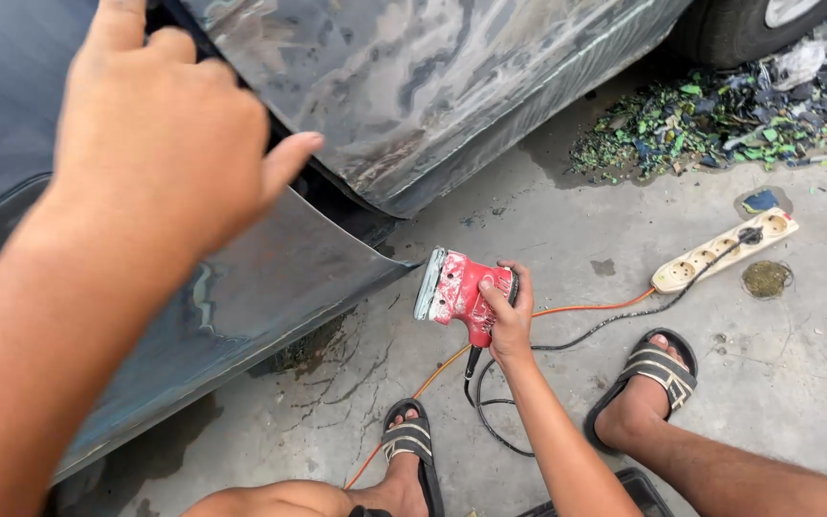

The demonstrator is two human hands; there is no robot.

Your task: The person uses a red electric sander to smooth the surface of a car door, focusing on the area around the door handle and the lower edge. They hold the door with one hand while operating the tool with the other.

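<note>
The right hand was clamped around the body of a red electric sander, held low in the middle of the frame, just off the lower edge of the car door. The sander looked compact but fairly weighty for one hand, hard-shelled and dusty, so likely a little slippery; the narrow waist above the flat pad seemed the sound place to grip, where the fingers already wrapped it. Its black cord trailed down and across the concrete floor and would tug if pulled taut.

The left hand filled the upper left of the frame, fingers curled over the gap between the door and the sanded body panel, gripping the door's edge as far as I could tell.

I counted one sander, one cream power strip at the right, one orange cable, two sandals, one tyre and one heap of paint flakes in the upper right.
</note>
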